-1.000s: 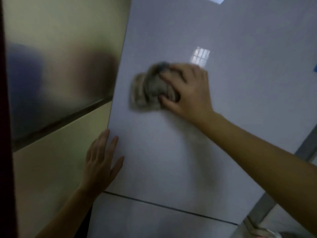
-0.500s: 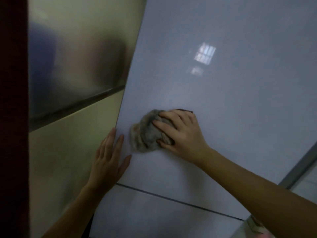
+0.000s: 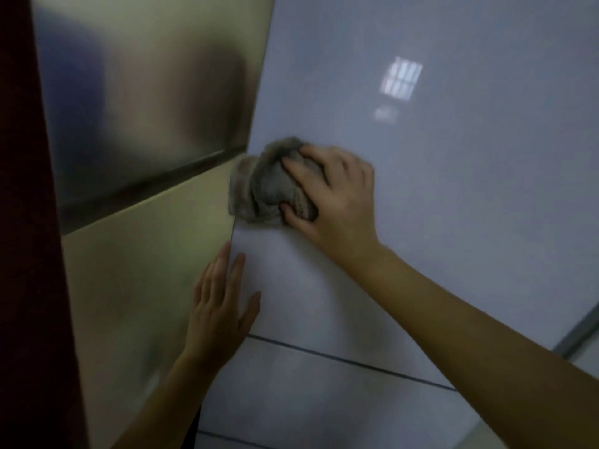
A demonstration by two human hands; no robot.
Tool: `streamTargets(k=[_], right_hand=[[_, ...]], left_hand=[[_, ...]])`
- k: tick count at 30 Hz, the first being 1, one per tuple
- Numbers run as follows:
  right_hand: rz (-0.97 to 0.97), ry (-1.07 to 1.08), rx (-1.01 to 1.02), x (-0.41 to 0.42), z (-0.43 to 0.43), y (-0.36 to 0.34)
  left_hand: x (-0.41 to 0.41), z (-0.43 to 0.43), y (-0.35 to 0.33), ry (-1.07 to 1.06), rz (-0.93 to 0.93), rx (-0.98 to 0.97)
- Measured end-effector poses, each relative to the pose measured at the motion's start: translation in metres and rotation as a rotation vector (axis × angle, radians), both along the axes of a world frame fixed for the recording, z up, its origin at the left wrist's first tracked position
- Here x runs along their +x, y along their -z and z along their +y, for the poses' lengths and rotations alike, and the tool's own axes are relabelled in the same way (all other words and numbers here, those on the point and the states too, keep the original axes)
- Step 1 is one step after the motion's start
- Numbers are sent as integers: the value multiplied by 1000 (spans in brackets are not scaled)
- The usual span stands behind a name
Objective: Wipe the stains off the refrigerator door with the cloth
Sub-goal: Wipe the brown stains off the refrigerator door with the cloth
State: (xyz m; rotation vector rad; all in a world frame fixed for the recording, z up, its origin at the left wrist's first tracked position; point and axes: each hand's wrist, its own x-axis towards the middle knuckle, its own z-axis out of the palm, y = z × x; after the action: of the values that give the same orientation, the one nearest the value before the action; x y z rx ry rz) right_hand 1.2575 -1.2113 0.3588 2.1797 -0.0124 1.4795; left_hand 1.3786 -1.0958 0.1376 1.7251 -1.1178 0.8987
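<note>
The glossy pale grey refrigerator door point(image 3: 437, 196) fills the right and centre of the head view. My right hand point(image 3: 334, 192) presses a bunched grey cloth point(image 3: 262, 186) flat against the door, right at its left edge. My left hand point(image 3: 220, 306) lies flat and open on the lower left edge of the same door, fingers pointing up, just below the cloth. No stain is plainly visible in the dim light.
A brushed metal side panel point(image 3: 142, 102) and a yellowish panel point(image 3: 139, 286) below it stand left of the door. A dark seam point(image 3: 350, 361) crosses the door low down. A dark red surface point(image 3: 29, 222) runs along the far left edge.
My right hand swept the cloth down the door from high up, then slid it left to the door's left edge. My left hand stayed pressed on the lower edge.
</note>
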Motion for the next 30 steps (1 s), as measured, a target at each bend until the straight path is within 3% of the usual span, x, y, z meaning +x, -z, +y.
streamTargets(k=[7,16,21,27,30], right_hand=[[123,-11,-20,-23,-12,129],[178,13,8,-53,-25,220],[201,3,17,-55,-22,210],[-7,-1,78,-24,-10,130],[-17,-6,78,4,4,141]], left_hand=[[2,16,61,-32,5,-27],[-4,7,137,19,16,75],[-1,14,134,-36,-14,104],[-10,18,127,-13,50,93],[-14,18,126,-17,60,104]])
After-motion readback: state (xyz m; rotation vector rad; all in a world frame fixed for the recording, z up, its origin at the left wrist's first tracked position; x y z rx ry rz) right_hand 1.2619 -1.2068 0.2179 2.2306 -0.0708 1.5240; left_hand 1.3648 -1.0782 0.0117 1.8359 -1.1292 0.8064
